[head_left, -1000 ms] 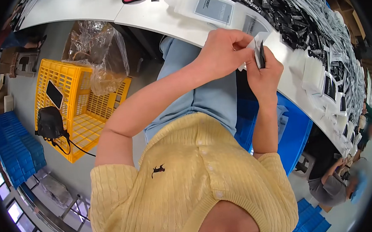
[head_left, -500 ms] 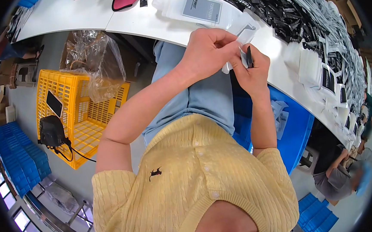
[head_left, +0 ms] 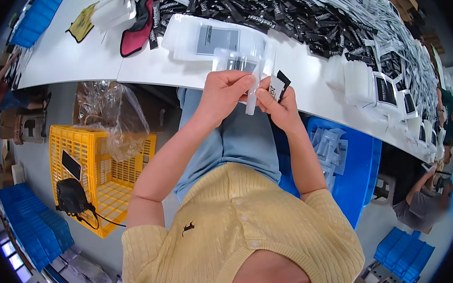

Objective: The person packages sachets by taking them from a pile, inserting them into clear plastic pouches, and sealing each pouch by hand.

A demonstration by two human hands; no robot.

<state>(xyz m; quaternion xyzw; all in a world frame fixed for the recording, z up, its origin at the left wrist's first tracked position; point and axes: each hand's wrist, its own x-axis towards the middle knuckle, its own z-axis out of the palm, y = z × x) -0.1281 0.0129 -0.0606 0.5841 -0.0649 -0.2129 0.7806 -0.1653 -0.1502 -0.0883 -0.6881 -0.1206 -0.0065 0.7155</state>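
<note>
Over the table's front edge, my left hand (head_left: 226,95) is closed, its thumb and fingers pinching a clear plastic pouch (head_left: 253,98). My right hand (head_left: 283,106) is close beside it, fingers curled round a slim sachet (head_left: 282,85) with a black end and a pale printed part. The right fingertips also come near or touch the pouch; exactly where they meet is hidden. Just beyond the hands lies a stack of translucent pouches (head_left: 218,39) with a grey printed label.
Black and silver sachets (head_left: 302,25) lie heaped along the back of the white table (head_left: 82,62). More pouch stacks (head_left: 360,82) stand to the right. A blue bin (head_left: 357,169) holding filled pouches is below, a yellow crate (head_left: 90,188) at left. Another person (head_left: 420,201) sits at far right.
The view has shifted, showing more of the table. My hands appear further left and lower, with the pouch now spread between them. The sachet in my right hand shows more fully.
</note>
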